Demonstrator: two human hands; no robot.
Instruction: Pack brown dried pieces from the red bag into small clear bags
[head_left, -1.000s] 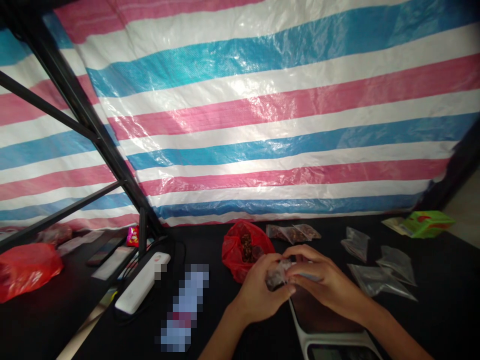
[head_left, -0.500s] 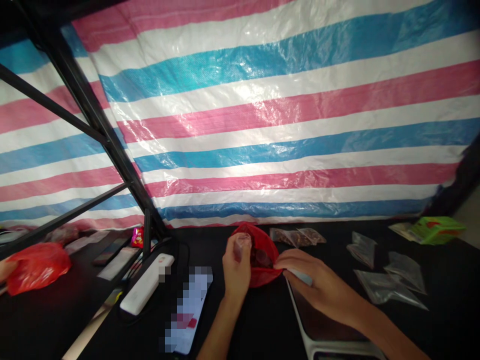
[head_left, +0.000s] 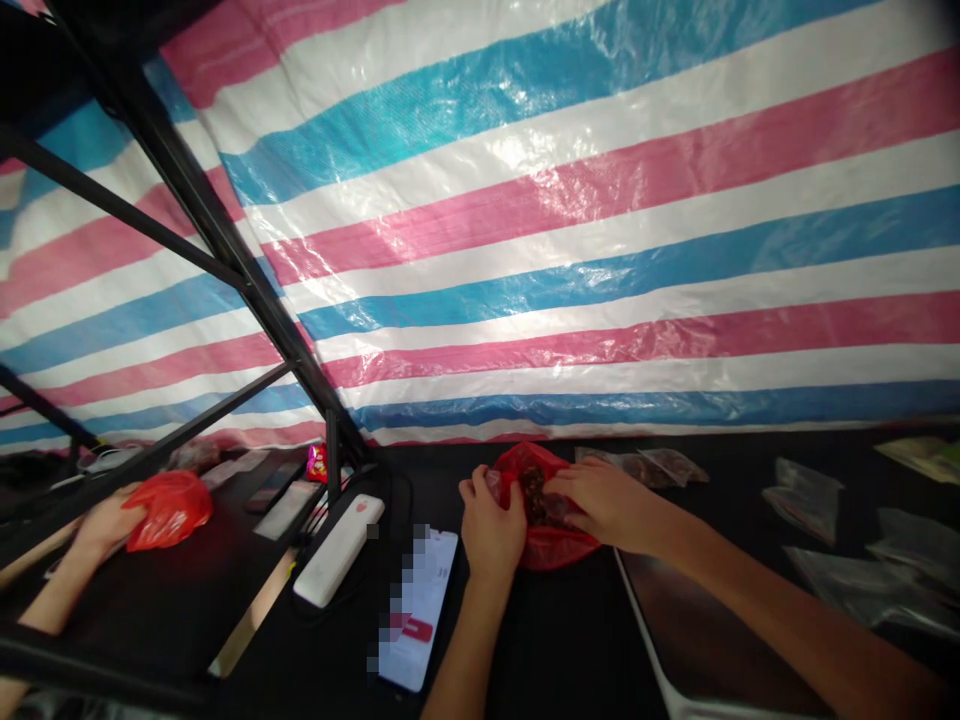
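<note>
An open red plastic bag [head_left: 551,550] with small brown pieces [head_left: 532,487] inside lies in front of me. My left hand [head_left: 495,525] is at its left rim, thumb and fingers curled around a crumpled clear plastic bag [head_left: 494,484]. My right hand [head_left: 604,500] reaches over the right rim, fingertips bent down among the brown pieces. Whatever those fingers pinch is too unclear to name. Under my right forearm sits a flat scale [head_left: 694,610] with a dark top and pale edge.
Filled clear packets [head_left: 671,467] lie behind my right hand; more clear bags [head_left: 806,495] are at right. On the left are a phone [head_left: 420,610], a white power strip [head_left: 339,550] and a black metal frame [head_left: 225,250]. Beyond it, another person's hand [head_left: 105,525] holds a red bag [head_left: 169,508].
My hands left the spot above the scale; the left took the clear bag to the red bag. My right hand went from its rim to inside. The view swung left, showing the other person's hand.
</note>
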